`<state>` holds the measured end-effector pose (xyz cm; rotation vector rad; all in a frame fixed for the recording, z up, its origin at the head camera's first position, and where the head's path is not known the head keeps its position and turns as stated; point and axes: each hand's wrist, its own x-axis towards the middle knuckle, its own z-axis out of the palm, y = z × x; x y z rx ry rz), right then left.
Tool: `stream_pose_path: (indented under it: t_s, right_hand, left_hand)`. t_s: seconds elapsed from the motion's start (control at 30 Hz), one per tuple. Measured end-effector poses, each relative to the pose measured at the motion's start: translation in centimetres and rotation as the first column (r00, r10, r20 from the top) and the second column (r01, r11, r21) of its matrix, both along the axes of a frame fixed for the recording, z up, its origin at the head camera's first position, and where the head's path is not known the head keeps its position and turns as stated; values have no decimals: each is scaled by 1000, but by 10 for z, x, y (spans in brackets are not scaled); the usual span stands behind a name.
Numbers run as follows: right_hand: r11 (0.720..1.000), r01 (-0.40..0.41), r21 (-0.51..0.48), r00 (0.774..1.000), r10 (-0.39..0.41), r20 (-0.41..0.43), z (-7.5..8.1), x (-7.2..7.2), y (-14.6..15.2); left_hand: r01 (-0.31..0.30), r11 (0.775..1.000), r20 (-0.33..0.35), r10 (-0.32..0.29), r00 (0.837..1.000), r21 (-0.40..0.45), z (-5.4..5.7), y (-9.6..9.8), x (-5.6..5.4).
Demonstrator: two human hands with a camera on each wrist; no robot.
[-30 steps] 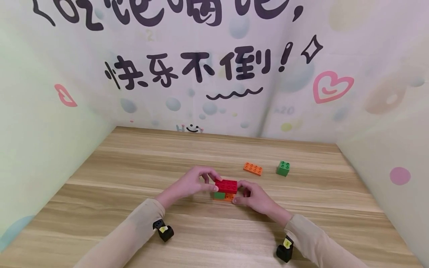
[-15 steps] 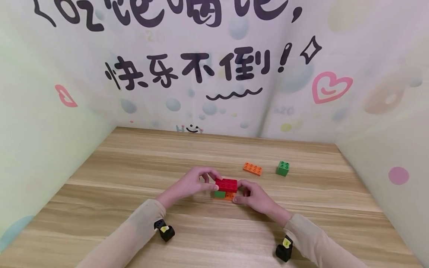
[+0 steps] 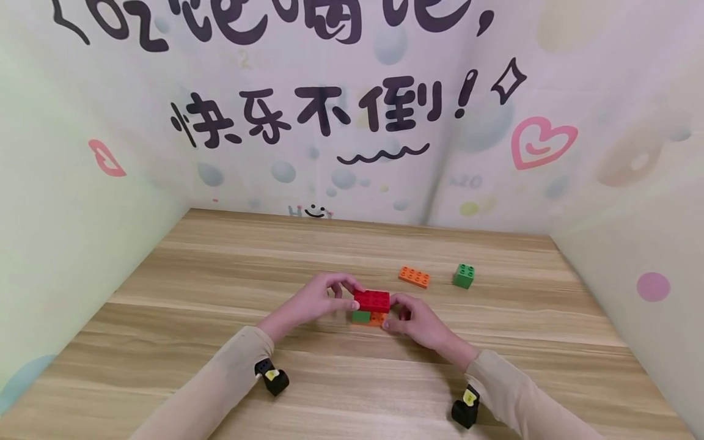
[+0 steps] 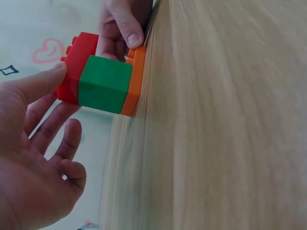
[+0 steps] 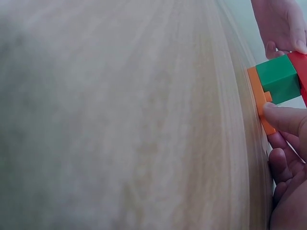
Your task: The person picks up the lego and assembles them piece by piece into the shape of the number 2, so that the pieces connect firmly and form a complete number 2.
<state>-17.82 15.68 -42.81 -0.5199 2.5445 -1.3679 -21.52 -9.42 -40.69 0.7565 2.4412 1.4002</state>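
Note:
A small stack sits near the middle of the table: an orange toy plate (image 3: 378,319) at the bottom, a green toy brick (image 3: 360,316) on its left part, and a red toy brick (image 3: 375,299) across the top. My left hand (image 3: 319,300) pinches the red brick's left end between thumb and fingers. On the other side, my right hand (image 3: 416,322) pinches the right end of the orange plate. The left wrist view shows the green brick (image 4: 105,84) touching both red and orange pieces. Under the red brick's right half there is a gap.
Behind the stack lie another orange plate (image 3: 414,277) with studs up and another green brick (image 3: 464,276). The wooden table (image 3: 220,269) meets a printed cloth wall (image 3: 286,189) at the back, with cloth walls at both sides as well.
The stack has shifted very slightly toward the back of the table. Both hands keep the same grips, and the loose pieces lie where they were.

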Motion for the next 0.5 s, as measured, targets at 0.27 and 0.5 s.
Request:
stream_pose_path:
  t_s: [0.27,0.5]
  right_hand:
    - [1000,-5,-13,1000,5,17,19,10,-3]
    - [1000,-5,-10,1000,5,10,17,9,-4]
  left_hand:
    - [-6,1000,27,5,1000,12,-2,0,-1]
    - [-3,1000,29,3,1000,25,-2,0,0]
